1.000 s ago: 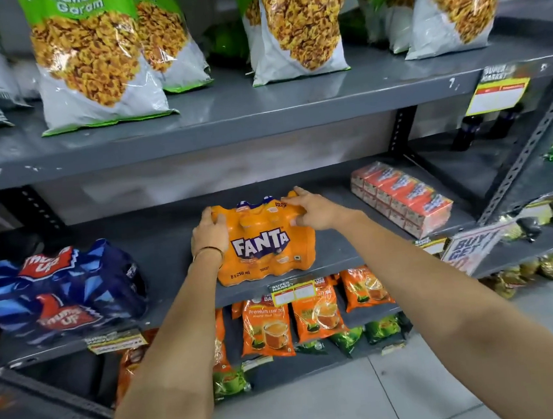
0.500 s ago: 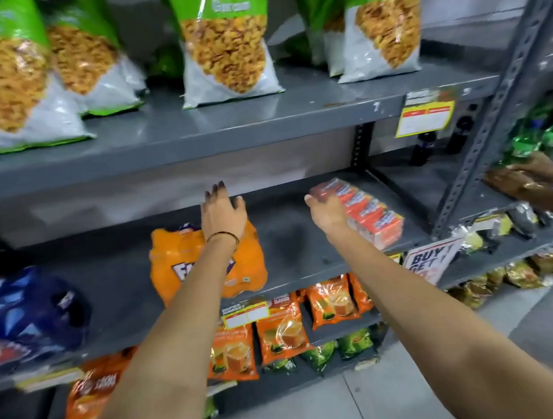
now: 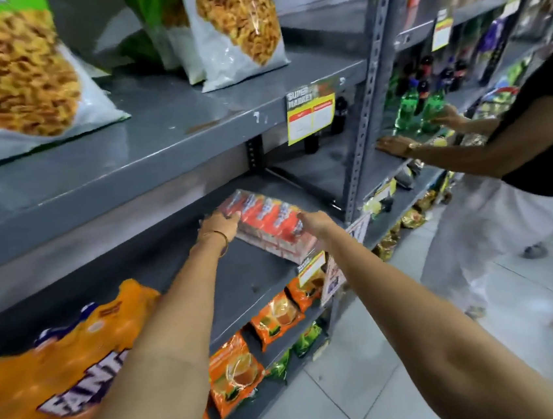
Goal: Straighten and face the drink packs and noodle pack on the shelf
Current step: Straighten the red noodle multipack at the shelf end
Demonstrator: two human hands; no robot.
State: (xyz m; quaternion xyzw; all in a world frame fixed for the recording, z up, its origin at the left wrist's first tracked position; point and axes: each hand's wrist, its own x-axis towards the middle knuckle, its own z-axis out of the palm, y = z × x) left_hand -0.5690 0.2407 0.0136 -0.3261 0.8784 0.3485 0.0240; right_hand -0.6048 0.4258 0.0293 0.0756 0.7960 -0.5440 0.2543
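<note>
A long red noodle pack wrapped in clear film lies at an angle on the grey middle shelf, near its right end. My left hand grips the pack's far left end. My right hand holds its near right side. An orange Fanta drink pack stands at the lower left on the same shelf, partly hidden behind my left forearm. The view is blurred.
Large snack bags stand on the upper shelf. Orange and green sachets hang below the middle shelf. A yellow price tag hangs from the upper shelf edge. On the right another person reaches into the neighbouring bay of green bottles.
Both hands left the Fanta pack and moved right onto the noodle pack. The view swung right, so the Fanta pack now sits at the lower left.
</note>
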